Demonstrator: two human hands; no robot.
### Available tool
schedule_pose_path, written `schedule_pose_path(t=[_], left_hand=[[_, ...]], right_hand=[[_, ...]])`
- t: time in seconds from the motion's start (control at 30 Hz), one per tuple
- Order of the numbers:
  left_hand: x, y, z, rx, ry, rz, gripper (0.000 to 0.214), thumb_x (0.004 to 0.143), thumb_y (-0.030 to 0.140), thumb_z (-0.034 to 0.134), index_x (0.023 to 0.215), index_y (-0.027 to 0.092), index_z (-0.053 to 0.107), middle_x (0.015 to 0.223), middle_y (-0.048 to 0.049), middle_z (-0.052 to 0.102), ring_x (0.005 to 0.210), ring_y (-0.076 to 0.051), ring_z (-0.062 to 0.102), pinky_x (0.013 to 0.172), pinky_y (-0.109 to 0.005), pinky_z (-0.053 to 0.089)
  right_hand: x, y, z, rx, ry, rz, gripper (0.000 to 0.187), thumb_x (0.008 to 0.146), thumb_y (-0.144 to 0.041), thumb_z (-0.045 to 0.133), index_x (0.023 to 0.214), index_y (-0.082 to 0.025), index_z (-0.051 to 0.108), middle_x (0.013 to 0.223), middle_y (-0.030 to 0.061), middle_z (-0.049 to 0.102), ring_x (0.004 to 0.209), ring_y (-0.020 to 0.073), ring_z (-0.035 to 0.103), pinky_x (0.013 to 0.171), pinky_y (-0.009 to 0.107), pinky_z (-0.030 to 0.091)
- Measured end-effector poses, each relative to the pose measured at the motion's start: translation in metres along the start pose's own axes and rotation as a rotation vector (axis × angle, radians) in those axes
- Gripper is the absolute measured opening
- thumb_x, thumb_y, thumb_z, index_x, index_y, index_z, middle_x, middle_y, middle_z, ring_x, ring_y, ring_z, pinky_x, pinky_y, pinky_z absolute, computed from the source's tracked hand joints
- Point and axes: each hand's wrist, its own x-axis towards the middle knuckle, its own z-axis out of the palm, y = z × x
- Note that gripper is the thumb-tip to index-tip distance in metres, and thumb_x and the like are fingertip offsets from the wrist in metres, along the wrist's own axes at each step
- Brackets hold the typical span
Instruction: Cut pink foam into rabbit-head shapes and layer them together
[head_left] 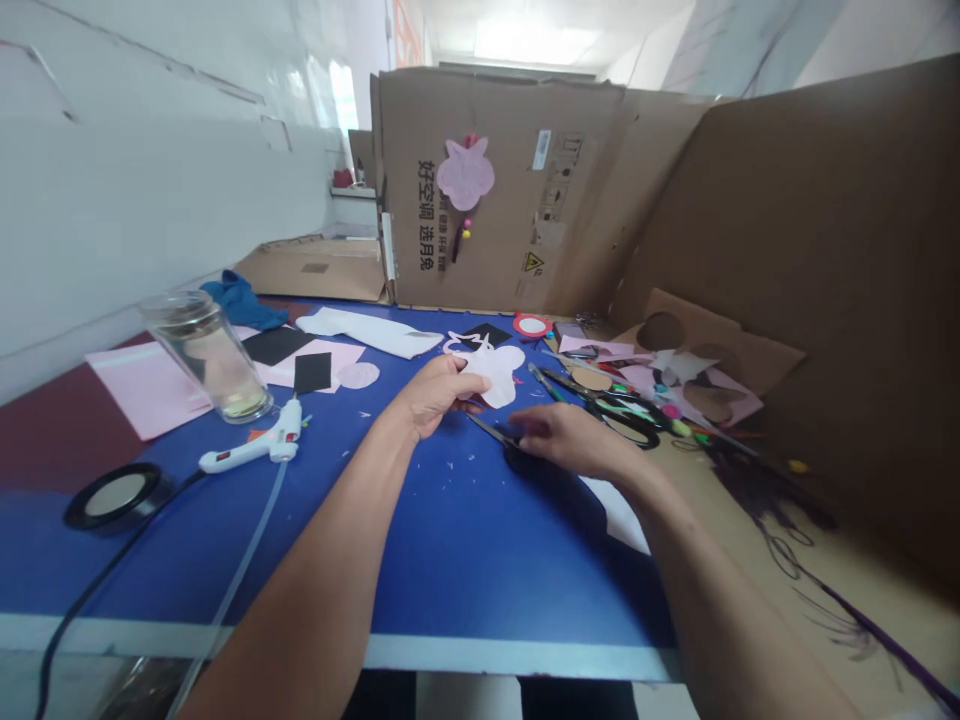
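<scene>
The hands are apart, with a narrow gap between them. The left hand [435, 398] pinches the pink paper cutout [495, 372] by its near side, thumb on top, probably to keep the lobed outline free beyond the fingers. The right hand [559, 437] is closed around the handles of the scissors [491, 430], blade tips pointing toward the left hand; how the fingers sit in the loops is hidden.

Left of the left hand, the white glue gun [277, 445] sits nozzle up, likely to keep its tip off the blue tabletop [457, 580]. Below the hands, bare surface runs to the pale front edge, leaving room to draw back. Room is tighter right of the right hand, where black-handled scissors [630, 425] lie among scraps, and a cardboard panel [487, 240] closes off the far side.
</scene>
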Motion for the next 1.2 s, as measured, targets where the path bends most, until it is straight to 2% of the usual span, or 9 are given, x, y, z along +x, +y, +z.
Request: schedule_pose_path(t=[0.1,0.17,0.2,0.33,0.5,0.6,0.73,1.0,1.2], left_hand=[[0.0,0.0,0.001,0.029,0.005,-0.011,0.02,0.073,0.018,0.077,0.091,0.012,0.075,0.088,-0.011,0.079,0.071,-0.016,0.071,0.062,-0.026,0.055],[0.0,-0.001,0.003,0.055,0.003,-0.012,0.023,0.073,0.018,0.077,0.095,0.011,0.076,0.09,-0.0114,0.079,0.071,-0.016,0.071,0.061,-0.025,0.054],[0.0,-0.002,0.005,0.073,-0.001,-0.008,0.024,0.072,0.018,0.077,0.096,0.012,0.076,0.091,-0.0113,0.079,0.071,-0.016,0.071,0.061,-0.025,0.054],[-0.001,-0.006,0.012,0.152,-0.058,0.005,0.027,0.071,0.016,0.076,0.097,0.013,0.078,0.092,-0.0102,0.079,0.075,-0.017,0.07,0.061,-0.025,0.052],[0.002,-0.012,0.016,0.134,-0.076,-0.009,0.029,0.07,0.021,0.082,0.097,0.013,0.077,0.092,-0.01,0.078,0.075,-0.018,0.07,0.063,-0.027,0.053],[0.005,-0.015,0.017,0.011,-0.023,0.021,0.036,0.068,0.029,0.088,0.099,0.015,0.075,0.093,-0.0077,0.077,0.076,-0.017,0.07,0.067,-0.028,0.053],[0.007,-0.017,0.019,-0.105,0.036,0.064,0.041,0.062,0.035,0.093,0.092,0.016,0.073,0.08,-0.0021,0.071,0.067,-0.013,0.063,0.064,-0.026,0.048],[0.007,-0.019,0.017,-0.055,0.048,0.07,0.034,0.059,0.04,0.092,0.071,0.017,0.07,0.068,-0.0003,0.066,0.06,-0.011,0.056,0.058,-0.025,0.041],[0.007,-0.019,0.018,-0.052,0.034,0.061,0.039,0.064,0.049,0.091,0.079,0.017,0.073,0.072,-0.0008,0.068,0.06,-0.011,0.055,0.058,-0.025,0.041]], right_hand=[[0.005,-0.003,-0.004,0.533,0.27,0.058,0.044,0.09,-0.051,0.071,0.122,-0.021,0.076,0.099,0.008,0.076,0.084,0.0216,0.069,0.072,0.032,0.054],[0.007,-0.008,-0.005,0.829,0.369,0.057,0.055,0.086,-0.065,0.074,0.12,-0.021,0.075,0.107,0.0097,0.076,0.09,0.0217,0.07,0.075,0.032,0.057],[0.007,-0.011,-0.005,0.889,0.388,0.054,0.057,0.08,-0.065,0.08,0.117,-0.022,0.075,0.109,0.0095,0.076,0.092,0.0212,0.07,0.075,0.031,0.056],[0.007,-0.021,0.001,0.913,0.378,0.005,0.054,0.063,-0.052,0.095,0.103,-0.02,0.077,0.096,0.0037,0.075,0.079,0.0162,0.064,0.069,0.027,0.05],[0.011,-0.016,0.006,0.959,0.402,-0.003,0.041,0.06,-0.047,0.095,0.078,-0.018,0.073,0.071,-0.0021,0.066,0.065,0.0124,0.053,0.064,0.027,0.043],[0.013,-0.011,0.007,1.001,0.418,0.014,0.039,0.059,-0.045,0.096,0.08,-0.019,0.075,0.074,-0.0017,0.068,0.064,0.0124,0.053,0.064,0.027,0.042],[0.012,-0.01,0.009,1.023,0.361,0.0,0.038,0.062,-0.043,0.096,0.084,-0.02,0.076,0.079,-0.0005,0.071,0.069,0.0142,0.058,0.068,0.028,0.046],[0.012,-0.011,0.01,0.972,0.317,0.011,0.037,0.061,-0.043,0.096,0.079,-0.018,0.074,0.074,-0.0009,0.069,0.066,0.0143,0.057,0.067,0.029,0.046],[0.01,-0.011,0.007,0.972,0.282,0.007,0.036,0.063,-0.043,0.094,0.079,-0.018,0.072,0.075,-0.0008,0.069,0.069,0.0154,0.059,0.07,0.03,0.047]])
